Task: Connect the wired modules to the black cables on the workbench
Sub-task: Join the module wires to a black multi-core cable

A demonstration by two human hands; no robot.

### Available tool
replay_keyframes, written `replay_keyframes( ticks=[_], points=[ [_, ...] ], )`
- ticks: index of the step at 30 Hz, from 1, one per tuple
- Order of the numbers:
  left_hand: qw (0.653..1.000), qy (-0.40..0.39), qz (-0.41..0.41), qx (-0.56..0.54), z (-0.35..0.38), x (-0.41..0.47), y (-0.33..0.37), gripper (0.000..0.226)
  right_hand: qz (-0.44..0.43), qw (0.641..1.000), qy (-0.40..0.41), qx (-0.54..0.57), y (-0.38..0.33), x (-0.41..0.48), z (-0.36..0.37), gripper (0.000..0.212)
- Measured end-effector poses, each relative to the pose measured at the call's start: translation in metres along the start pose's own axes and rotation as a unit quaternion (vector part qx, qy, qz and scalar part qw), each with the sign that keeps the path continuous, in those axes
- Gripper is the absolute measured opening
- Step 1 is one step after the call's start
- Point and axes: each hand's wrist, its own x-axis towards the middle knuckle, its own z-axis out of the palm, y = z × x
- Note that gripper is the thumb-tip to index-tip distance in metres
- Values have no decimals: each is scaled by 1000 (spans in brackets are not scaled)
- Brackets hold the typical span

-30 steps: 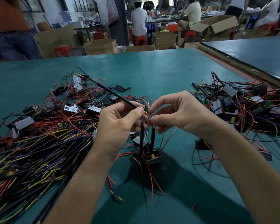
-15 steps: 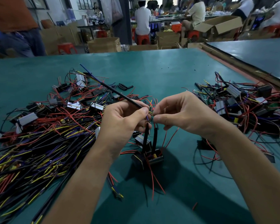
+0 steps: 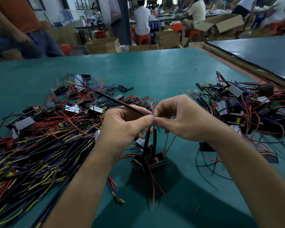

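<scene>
We found left hand (image 3: pixel 125 127) and right hand (image 3: pixel 179 119) pinching a thin black cable (image 3: pixel 115 100) by its end above a boxy black wired module (image 3: pixel 148 160); heaped loose cables (image 3: pixel 31 153) left of it awaited joining.

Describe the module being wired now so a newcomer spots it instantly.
On the green workbench, look between the cable heap at left and the module pile at right. Just below the left hand and right hand is a module, the only one with two black sleeves rising to the fingertips.
</scene>
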Motion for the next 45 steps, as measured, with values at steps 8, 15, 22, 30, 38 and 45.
replay_keyframes(
  ticks=[8,15,22,30,38,45],
  points=[
    [999,37,-38,6,-4,2,1,7,-27,996,51,-64,-1,2,8,16],
    [998,33,-48,14,-4,2,1,11,-34,994,45,-98,-4,1,6,13],
    [998,40,-45,21,-7,1,1,16,-70,983,68,-157,-7,0,11,11],
    [998,24,-40,46,-10,-1,5,9,-72,984,67,-149,-4,1,12,13],
    [998,22,-45,32,-8,0,4,15,-71,986,55,-140,-6,0,10,17],
    [998,30,-46,34,-5,2,3,22,-70,986,67,-139,-4,1,14,12]
  ],
)
